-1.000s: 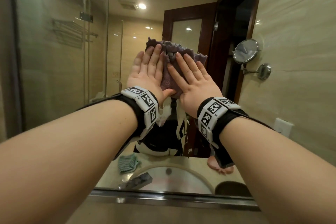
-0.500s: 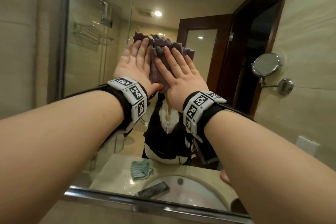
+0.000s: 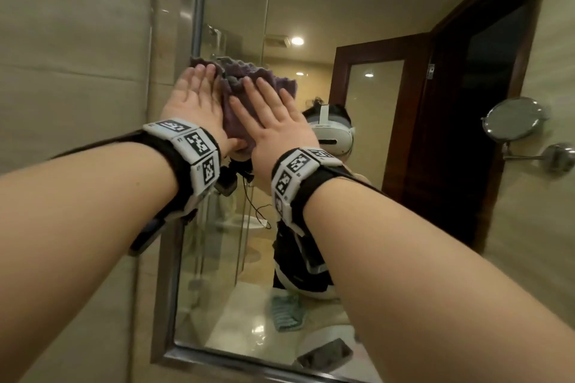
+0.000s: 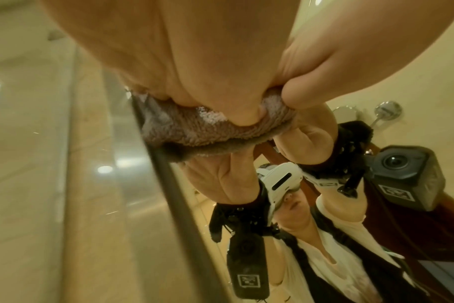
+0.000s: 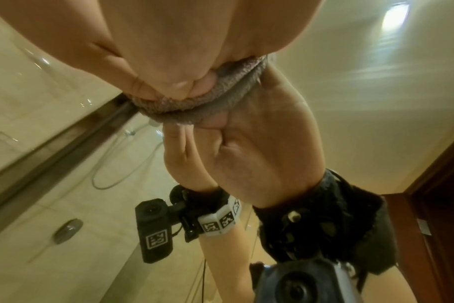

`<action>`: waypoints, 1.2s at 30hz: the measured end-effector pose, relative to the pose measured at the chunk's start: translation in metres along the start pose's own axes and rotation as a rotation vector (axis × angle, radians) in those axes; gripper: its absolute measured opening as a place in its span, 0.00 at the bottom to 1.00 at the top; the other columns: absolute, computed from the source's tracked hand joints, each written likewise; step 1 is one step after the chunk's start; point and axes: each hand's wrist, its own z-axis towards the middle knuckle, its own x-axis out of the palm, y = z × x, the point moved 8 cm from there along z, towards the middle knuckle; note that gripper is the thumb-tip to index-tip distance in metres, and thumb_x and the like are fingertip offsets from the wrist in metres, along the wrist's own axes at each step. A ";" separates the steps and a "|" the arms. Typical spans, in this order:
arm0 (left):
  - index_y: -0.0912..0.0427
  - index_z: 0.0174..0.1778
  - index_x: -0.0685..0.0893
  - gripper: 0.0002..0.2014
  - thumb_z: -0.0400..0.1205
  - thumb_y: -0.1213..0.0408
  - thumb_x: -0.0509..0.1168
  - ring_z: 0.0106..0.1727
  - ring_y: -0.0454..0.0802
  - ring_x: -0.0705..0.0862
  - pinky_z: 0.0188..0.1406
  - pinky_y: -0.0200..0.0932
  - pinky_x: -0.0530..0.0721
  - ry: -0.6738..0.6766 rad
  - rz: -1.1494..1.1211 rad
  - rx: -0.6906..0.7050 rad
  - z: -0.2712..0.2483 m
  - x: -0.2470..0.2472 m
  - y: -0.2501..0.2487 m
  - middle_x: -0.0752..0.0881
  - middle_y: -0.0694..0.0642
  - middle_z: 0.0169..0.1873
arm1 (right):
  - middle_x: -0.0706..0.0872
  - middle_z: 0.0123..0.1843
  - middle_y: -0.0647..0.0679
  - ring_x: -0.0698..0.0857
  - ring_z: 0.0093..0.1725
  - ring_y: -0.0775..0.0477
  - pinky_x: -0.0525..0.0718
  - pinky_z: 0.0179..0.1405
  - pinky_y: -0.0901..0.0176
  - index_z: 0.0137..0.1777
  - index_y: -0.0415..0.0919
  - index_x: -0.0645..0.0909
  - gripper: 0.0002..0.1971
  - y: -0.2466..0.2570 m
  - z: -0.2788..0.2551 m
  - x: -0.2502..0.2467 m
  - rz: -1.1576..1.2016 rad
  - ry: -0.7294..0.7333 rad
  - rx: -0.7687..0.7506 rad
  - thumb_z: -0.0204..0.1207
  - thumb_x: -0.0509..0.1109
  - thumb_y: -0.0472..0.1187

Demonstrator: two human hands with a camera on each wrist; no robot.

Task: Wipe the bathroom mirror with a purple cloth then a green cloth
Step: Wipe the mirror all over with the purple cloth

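The purple cloth (image 3: 239,93) is pressed flat against the bathroom mirror (image 3: 311,3), at its upper left beside the metal frame (image 3: 199,9). My left hand (image 3: 194,99) lies on the cloth's left part with straight fingers. My right hand (image 3: 273,121) presses the cloth's right part the same way. In the wrist views the cloth (image 4: 194,131) (image 5: 220,90) is squeezed between palm and glass. The green cloth (image 3: 286,311) shows only as a reflection, lying on the counter beside the sink.
A tiled wall (image 3: 77,71) adjoins the mirror's left edge. A round magnifying mirror (image 3: 511,120) on an arm sticks out from the right wall. The reflection shows a shower screen, a wooden door and a dark flat object (image 3: 326,354) by the sink.
Both hands have slid the purple cloth leftwards across the glass, from the mirror's middle to its left frame. The fingers stayed flat on it.
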 end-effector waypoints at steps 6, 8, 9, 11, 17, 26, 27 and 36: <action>0.71 0.79 0.33 0.47 0.80 0.33 0.37 0.80 0.62 0.32 0.76 0.56 0.30 0.026 0.060 0.027 0.005 0.009 0.017 0.35 0.68 0.79 | 0.33 0.83 0.44 0.33 0.81 0.44 0.30 0.76 0.48 0.82 0.48 0.37 0.35 0.019 0.020 -0.002 -0.025 -0.030 -0.010 0.82 0.50 0.57; 0.71 0.79 0.34 0.47 0.80 0.33 0.37 0.80 0.63 0.32 0.76 0.56 0.30 0.033 0.056 0.026 0.004 0.009 0.016 0.34 0.69 0.79 | 0.33 0.83 0.44 0.33 0.81 0.44 0.31 0.77 0.48 0.82 0.48 0.36 0.35 0.018 0.019 -0.003 -0.038 -0.025 -0.020 0.82 0.49 0.57; 0.71 0.79 0.34 0.47 0.80 0.33 0.38 0.80 0.63 0.32 0.76 0.56 0.30 0.036 0.052 0.022 0.004 0.009 0.015 0.34 0.69 0.79 | 0.34 0.83 0.44 0.33 0.81 0.44 0.31 0.77 0.48 0.82 0.48 0.37 0.35 0.016 0.018 -0.004 -0.040 -0.023 -0.022 0.82 0.49 0.57; 0.71 0.79 0.33 0.47 0.80 0.34 0.38 0.80 0.62 0.32 0.76 0.56 0.30 0.040 0.038 0.017 0.003 0.008 0.013 0.34 0.69 0.79 | 0.34 0.83 0.44 0.34 0.81 0.44 0.32 0.77 0.48 0.82 0.49 0.37 0.34 0.013 0.016 -0.005 -0.041 -0.023 -0.022 0.82 0.49 0.57; 0.72 0.78 0.32 0.47 0.80 0.33 0.38 0.80 0.62 0.31 0.76 0.56 0.29 0.047 -0.030 0.033 -0.003 -0.003 -0.014 0.34 0.70 0.79 | 0.34 0.83 0.45 0.33 0.81 0.45 0.31 0.77 0.49 0.82 0.50 0.37 0.33 -0.014 -0.006 -0.003 -0.049 -0.005 -0.005 0.82 0.48 0.56; 0.73 0.76 0.28 0.47 0.82 0.36 0.42 0.80 0.63 0.32 0.77 0.56 0.33 0.001 -0.124 0.090 -0.010 -0.049 -0.075 0.27 0.71 0.76 | 0.33 0.83 0.46 0.33 0.81 0.46 0.29 0.76 0.51 0.82 0.50 0.36 0.33 -0.079 -0.050 -0.003 -0.008 -0.004 0.051 0.82 0.48 0.54; 0.73 0.76 0.28 0.47 0.82 0.36 0.41 0.79 0.64 0.31 0.77 0.56 0.32 -0.014 -0.118 0.103 -0.011 -0.055 -0.083 0.27 0.72 0.75 | 0.33 0.83 0.46 0.33 0.81 0.46 0.29 0.75 0.51 0.82 0.50 0.36 0.33 -0.087 -0.056 -0.002 -0.002 -0.008 0.065 0.83 0.49 0.53; 0.73 0.74 0.25 0.46 0.81 0.37 0.39 0.78 0.64 0.28 0.75 0.56 0.28 -0.065 -0.180 0.181 -0.030 -0.094 -0.151 0.25 0.72 0.74 | 0.32 0.83 0.48 0.32 0.81 0.48 0.28 0.75 0.53 0.82 0.51 0.36 0.34 -0.150 -0.109 0.004 -0.011 -0.020 0.147 0.81 0.50 0.47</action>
